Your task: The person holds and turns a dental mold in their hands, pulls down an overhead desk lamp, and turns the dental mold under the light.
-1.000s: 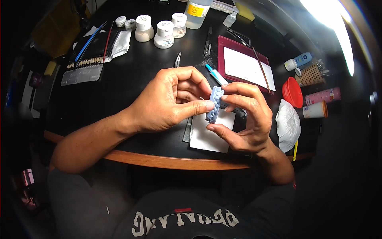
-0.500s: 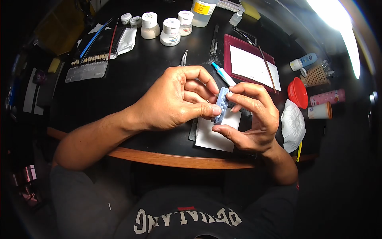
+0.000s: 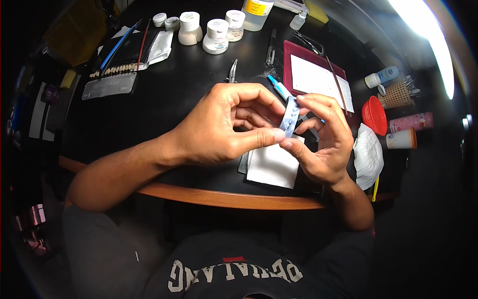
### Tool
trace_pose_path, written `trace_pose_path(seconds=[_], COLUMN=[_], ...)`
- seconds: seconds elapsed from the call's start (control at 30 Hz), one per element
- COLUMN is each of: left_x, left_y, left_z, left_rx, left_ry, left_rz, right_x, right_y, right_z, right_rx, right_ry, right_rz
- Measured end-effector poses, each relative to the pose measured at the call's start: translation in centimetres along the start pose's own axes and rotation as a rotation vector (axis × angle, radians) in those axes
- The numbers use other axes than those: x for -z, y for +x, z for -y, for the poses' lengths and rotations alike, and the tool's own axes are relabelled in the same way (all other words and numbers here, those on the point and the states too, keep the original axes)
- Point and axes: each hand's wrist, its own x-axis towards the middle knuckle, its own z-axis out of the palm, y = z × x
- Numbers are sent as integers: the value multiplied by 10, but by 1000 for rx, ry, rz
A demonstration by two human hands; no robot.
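Note:
Between my two hands a small light-blue dental model [image 3: 289, 118] with a row of tooth-like shapes stands nearly upright. My left hand [image 3: 229, 122] pinches it from the left, thumb at its lower end and the index finger beside its upper part. At the other side, my right hand [image 3: 326, 137] has fingertips on the top end and the thumb at the bottom end. Below the hands, a folded white paper [image 3: 271, 167] lies on the black table. A blue-capped white tube [image 3: 280, 87] is just behind the model, partly hidden by it.
Farther back are tweezers [image 3: 232, 71], a black pen [image 3: 271, 47] and several white-lidded jars [image 3: 216, 37]. A maroon tray [image 3: 287, 65] holds white paper and a brush [image 3: 336, 82]. A red bowl [image 3: 373, 115] and crumpled tissue [image 3: 368, 154] sit right; a tooth shade guide [image 3: 109, 85] lies left.
The model has moved slightly right and up and been turned, showing a different face. My right thumb has closed in on its lower end. The view has shifted a little.

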Motion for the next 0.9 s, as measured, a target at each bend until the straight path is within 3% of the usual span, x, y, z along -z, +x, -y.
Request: trace_pose_path(seconds=[0.13, 0.3, 0.6, 0.9], left_x=[0, 0, 4, 12], left_y=[-3, 1, 1, 5], left_z=[4, 7, 10, 7], left_rx=[-276, -495, -655, -558], left_ry=[336, 569, 674, 587], left_rz=[19, -48, -43, -129], right_x=[-1, -1, -2, 0], right_y=[-1, -2, -3, -1], right_z=[6, 1, -2, -3], right_rx=[-127, -83, -41, -49], right_ry=[106, 71, 84, -22], right_rz=[-15, 51, 45, -24])
